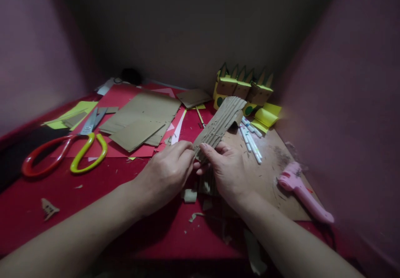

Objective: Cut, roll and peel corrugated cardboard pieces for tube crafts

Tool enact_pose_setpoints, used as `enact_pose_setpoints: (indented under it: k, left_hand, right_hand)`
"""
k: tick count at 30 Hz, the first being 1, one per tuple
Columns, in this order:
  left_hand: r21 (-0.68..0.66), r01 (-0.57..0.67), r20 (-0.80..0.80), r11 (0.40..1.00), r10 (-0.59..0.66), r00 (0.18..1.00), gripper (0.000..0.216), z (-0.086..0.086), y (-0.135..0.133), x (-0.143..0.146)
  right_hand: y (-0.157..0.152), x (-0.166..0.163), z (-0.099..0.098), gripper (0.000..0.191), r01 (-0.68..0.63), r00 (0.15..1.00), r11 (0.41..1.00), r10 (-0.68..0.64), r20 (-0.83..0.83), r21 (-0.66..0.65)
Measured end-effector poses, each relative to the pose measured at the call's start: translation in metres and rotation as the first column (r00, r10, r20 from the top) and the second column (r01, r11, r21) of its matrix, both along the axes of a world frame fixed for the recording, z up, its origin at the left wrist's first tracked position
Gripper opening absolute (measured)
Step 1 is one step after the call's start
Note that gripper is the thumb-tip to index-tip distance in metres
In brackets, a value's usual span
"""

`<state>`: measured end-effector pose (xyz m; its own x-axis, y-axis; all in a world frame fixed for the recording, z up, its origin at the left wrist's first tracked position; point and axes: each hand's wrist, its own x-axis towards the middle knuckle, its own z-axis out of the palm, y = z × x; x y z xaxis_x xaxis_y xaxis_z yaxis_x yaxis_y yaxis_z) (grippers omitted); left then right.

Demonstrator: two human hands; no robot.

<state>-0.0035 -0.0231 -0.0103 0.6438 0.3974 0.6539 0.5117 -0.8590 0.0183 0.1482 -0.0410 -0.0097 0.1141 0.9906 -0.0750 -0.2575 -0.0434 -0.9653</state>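
Head view: your right hand (pixel 231 173) pinches the cardboard (pixel 219 123), your left hand (pixel 168 172) seemingly too; a hard pull could tear it

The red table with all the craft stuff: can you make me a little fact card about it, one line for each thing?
Left hand: fingers at the near end of the ridged cardboard strip
Right hand: holding that strip, thumb on top
Scissors: left side, one red handle, one yellow
Cardboard pieces: lying over red paper
White sticks: on the brown board
Pink glue gun: right side
At the back: yellow-and-brown craft piece with pointed tips
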Motion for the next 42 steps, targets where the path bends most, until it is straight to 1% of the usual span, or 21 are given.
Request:
enact_pose_setpoints:
  k: [4, 9, 12, 14, 16, 18, 23, 25, 28, 31, 35, 38, 40, 42]
  left_hand:
    - [-0.024, -0.014, 0.005, 1.0, 0.014, 1.0, 0.023, 0.0003, 0.0014, -0.0004]
    - [-0.079, 0.012, 0.051, 0.997, -0.008, 0.999, 0.018, 0.0034, 0.0003, 0.0003]
    - [-0.044, 0.003, 0.047, 0.999, -0.001, 0.999, 0.017, 0.0019, -0.0003, 0.001]
    - [0.005, -0.025, 0.021, 1.0, 0.025, 0.999, 0.018, 0.0002, -0.0003, 0.0009]
    - [0.02, -0.054, -0.004, 0.998, 0.054, 0.999, 0.019, -0.0006, -0.0001, 0.0002]
    - [-0.003, -0.053, 0.009, 0.999, 0.053, 0.999, 0.019, 0.0002, 0.0004, -0.0007]
    - [-0.137, 0.009, 0.064, 0.991, 0.0, 0.998, 0.015, 0.0047, 0.0011, -0.0024]
    - [-0.151, 0.013, 0.059, 0.988, -0.004, 0.998, 0.013, 0.005, 0.0009, -0.002]
    - [-0.137, -0.008, 0.041, 0.991, 0.014, 0.999, 0.013, 0.0039, 0.0011, -0.0011]
    - [-0.188, -0.003, 0.047, 0.982, 0.012, 0.999, 0.017, 0.0032, 0.0025, -0.0011]
    - [-0.241, -0.019, 0.1, 0.97, 0.045, 0.994, 0.015, 0.0045, 0.0046, -0.0027]
    - [-0.3, 0.019, 0.129, 0.954, 0.021, 0.991, 0.012, 0.0064, 0.0044, -0.0038]
    - [-0.299, 0.039, 0.133, 0.954, 0.001, 0.991, 0.011, 0.0067, 0.0039, -0.0039]
    - [-0.239, 0.04, 0.115, 0.97, -0.013, 0.993, 0.013, 0.0052, 0.0037, -0.0036]
  right_hand:
    - [0.0011, 0.0002, -0.0017, 0.021, -0.004, 1.0, 1.0, 0.004, -0.006, -0.005]
    - [-0.0003, -0.0005, -0.0015, 0.021, 0.003, 1.0, 1.0, -0.003, -0.011, 0.012]
    - [-0.0017, -0.002, -0.002, 0.021, 0.013, 1.0, 1.0, -0.013, 0.009, 0.021]
    - [-0.0021, -0.0028, -0.0029, 0.021, 0.016, 1.0, 1.0, -0.017, 0.02, 0.018]
    - [-0.0018, -0.0031, -0.004, 0.022, 0.011, 1.0, 1.0, -0.011, 0.013, 0.016]
    - [-0.001, -0.0027, -0.0047, 0.023, 0.004, 1.0, 1.0, -0.004, -0.004, 0.009]
    - [0.0, -0.0008, -0.0035, 0.021, 0.009, 1.0, 1.0, -0.009, -0.003, 0.016]
    - [-0.0002, -0.0007, -0.003, 0.021, 0.022, 1.0, 0.999, -0.022, 0.021, 0.032]
    - [-0.0008, -0.0014, -0.0034, 0.021, 0.021, 1.0, 0.999, -0.021, 0.018, 0.034]
    - [-0.0009, -0.0019, -0.0047, 0.022, -0.001, 1.0, 1.0, 0.001, -0.004, 0.017]
    - [-0.0005, -0.0017, -0.0043, 0.022, -0.008, 1.0, 1.0, 0.009, -0.017, 0.015]
    - [-0.0002, -0.0013, -0.0018, 0.022, -0.002, 1.0, 1.0, 0.002, -0.031, 0.016]
    - [-0.0001, -0.0012, -0.0005, 0.023, 0.002, 0.999, 1.0, -0.001, -0.032, 0.02]
    - [-0.0001, -0.0015, -0.0002, 0.022, 0.008, 1.0, 1.0, -0.008, -0.021, 0.017]
